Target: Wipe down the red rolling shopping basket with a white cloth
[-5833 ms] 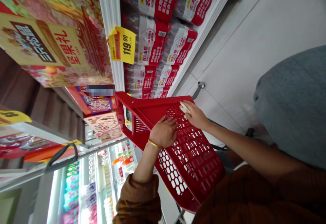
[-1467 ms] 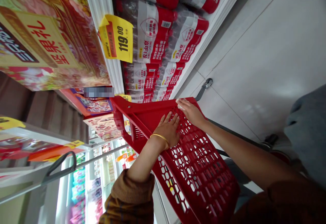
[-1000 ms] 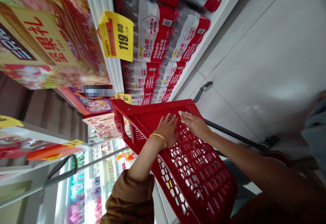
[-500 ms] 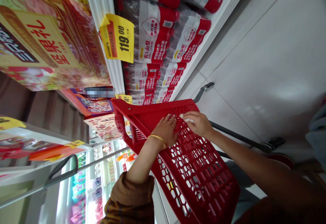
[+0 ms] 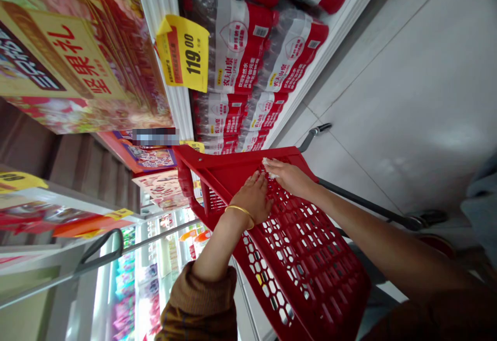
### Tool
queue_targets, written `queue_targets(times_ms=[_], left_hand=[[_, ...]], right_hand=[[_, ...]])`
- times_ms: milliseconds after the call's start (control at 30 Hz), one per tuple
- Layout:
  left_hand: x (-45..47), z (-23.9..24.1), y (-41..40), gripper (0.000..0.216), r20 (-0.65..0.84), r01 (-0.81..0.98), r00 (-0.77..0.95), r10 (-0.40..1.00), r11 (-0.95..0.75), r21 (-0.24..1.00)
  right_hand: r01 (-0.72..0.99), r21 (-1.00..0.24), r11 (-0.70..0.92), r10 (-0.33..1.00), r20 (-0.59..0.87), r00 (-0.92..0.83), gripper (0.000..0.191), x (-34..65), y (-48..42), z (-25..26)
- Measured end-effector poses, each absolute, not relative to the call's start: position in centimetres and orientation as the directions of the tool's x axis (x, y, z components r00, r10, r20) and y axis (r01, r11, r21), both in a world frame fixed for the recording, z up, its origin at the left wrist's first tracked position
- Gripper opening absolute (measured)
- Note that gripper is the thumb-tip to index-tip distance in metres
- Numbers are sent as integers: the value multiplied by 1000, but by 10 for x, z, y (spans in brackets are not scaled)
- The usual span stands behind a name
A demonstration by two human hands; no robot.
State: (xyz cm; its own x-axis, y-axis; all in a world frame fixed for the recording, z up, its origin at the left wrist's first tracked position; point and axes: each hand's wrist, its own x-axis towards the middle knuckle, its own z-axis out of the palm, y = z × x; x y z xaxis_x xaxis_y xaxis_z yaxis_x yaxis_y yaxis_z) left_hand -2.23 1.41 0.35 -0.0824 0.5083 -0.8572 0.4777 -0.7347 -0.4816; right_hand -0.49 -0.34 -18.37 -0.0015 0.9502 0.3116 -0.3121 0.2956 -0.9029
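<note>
A red plastic shopping cart basket (image 5: 229, 174) with a perforated mesh panel stands in the middle of the head view, tilted in the picture. My left hand (image 5: 252, 198), a gold bangle at its wrist, lies open against the panel, with fingers stretched toward the solid upper part. Beside it, my right hand (image 5: 291, 178) presses a crumpled white tissue (image 5: 271, 167) against the red plastic. Part of the tissue is under the fingers, and its edge shows past the fingertips.
Packs of red-labelled water bottles (image 5: 233, 41) fill the shelf above the cart, near a yellow price tag (image 5: 182, 54). A boxed nut gift (image 5: 70, 56) is at the left. Pale floor tiles (image 5: 407, 98) lie at the right, with a dark cart leg (image 5: 365, 201) over them.
My right hand has slid up and left over the panel with the tissue, its fingers now straighter and flatter. My left hand has stayed nearly in place.
</note>
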Motion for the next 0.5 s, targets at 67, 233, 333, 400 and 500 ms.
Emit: queue_targets(times_ms=[67, 233, 333, 400, 500], left_hand=[[-24, 3, 14, 64, -855, 484, -90, 511, -728, -486], [-26, 3, 14, 65, -855, 481, -96, 510, -728, -489], [-26, 3, 14, 65, -852, 480, -97, 514, -726, -492], [-26, 3, 14, 64, -850, 484, -94, 519, -722, -495], [-26, 5, 13, 63, -846, 482, -83, 526, -722, -496]], right_hand=[[-319, -896, 308, 944, 330, -16, 54, -1, -9, -183], [-317, -888, 333, 926, 371, -67, 48, 6, -21, -183], [-331, -876, 351, 908, 405, -109, 48, 10, -24, -186], [-337, -870, 359, 895, 424, -142, 48, 13, -25, -188], [-354, -858, 371, 865, 458, -203, 44, 22, -23, -189]])
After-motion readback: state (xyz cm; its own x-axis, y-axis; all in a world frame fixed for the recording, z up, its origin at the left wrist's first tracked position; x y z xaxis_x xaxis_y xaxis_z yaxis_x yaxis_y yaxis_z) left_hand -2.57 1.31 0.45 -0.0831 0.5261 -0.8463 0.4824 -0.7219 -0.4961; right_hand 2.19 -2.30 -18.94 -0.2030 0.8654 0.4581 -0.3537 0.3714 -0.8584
